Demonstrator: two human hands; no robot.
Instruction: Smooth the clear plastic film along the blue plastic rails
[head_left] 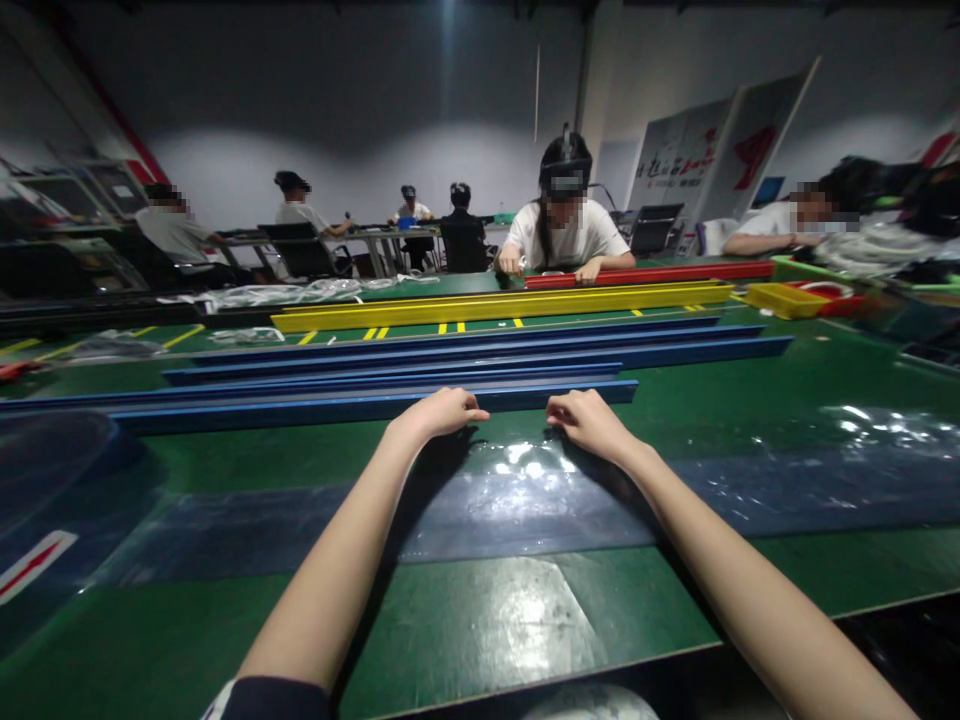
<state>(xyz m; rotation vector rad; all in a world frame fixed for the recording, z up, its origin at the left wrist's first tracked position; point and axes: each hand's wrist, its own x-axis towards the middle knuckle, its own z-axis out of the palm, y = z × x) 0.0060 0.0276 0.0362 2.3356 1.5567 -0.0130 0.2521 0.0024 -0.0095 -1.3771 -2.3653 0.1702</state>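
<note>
From where I sit at the feed, my left hand [446, 410] and right hand [589, 418] face each other a little way apart, at the far side of a clear plastic sheet [480, 515]. The sheet lies across the near part of the green table [727, 395], running left to right under both forearms and catching glare between the hands. On each hand the fingers curl inward, tips pointing at the other hand; the glare and the thinness of the film mean I cannot tell whether they pinch its edge or just hover over it. Just beyond my hands lies the nearest blue strip [360, 408], with more blue strips [525, 352] farther off, then a yellow strip [502, 306]. On the far side a co-worker [570, 235] leans over a red strip [660, 275].

I judge the step in hand to be handling the sheet's far edge. Any move from here calls for a firm, matched pinch on both sides, so the film neither skews nor creases.
</note>
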